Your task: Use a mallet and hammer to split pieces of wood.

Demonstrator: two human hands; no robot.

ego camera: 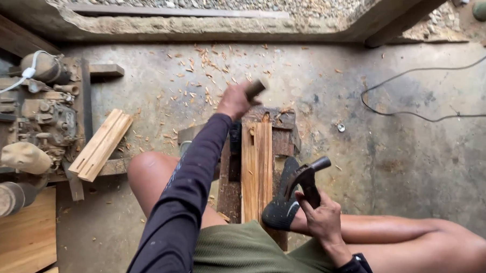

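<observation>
Head view, looking down at a seated person's lap and a concrete floor. At centre frame lies a pale, split wooden plank (256, 169), long and narrow, its grain running up and down the picture, resting on a darker weathered timber block (278, 129). The left hand (236, 100), at upper centre, is closed around a short dark cylindrical tool (255, 89), blurred, so its kind cannot be told; the fingers are wrapped together on it, above the far end of the plank. The right hand (322, 214), at lower right of centre, has its fingers clamped on the handle of a black steel claw hammer (308, 176), whose head sits just right of the plank. A foot in a black dotted sock (284, 200) presses against the plank's right edge near its lower end.

Judged from its look, the plank is dry, stiff and light, already cracked along the grain; it would split further rather than bend, and its edges are likely splintery, so it is best held by the flat faces away from the crack. The hammer is head-heavy; a grip low on the handle gives control.

Pale wood chips (202, 70) scatter the upper centre floor. A stack of light wooden slats (100, 145) lies at left, beside a dusty grey engine (44, 119). A black cable (416, 113) loops at upper right.
</observation>
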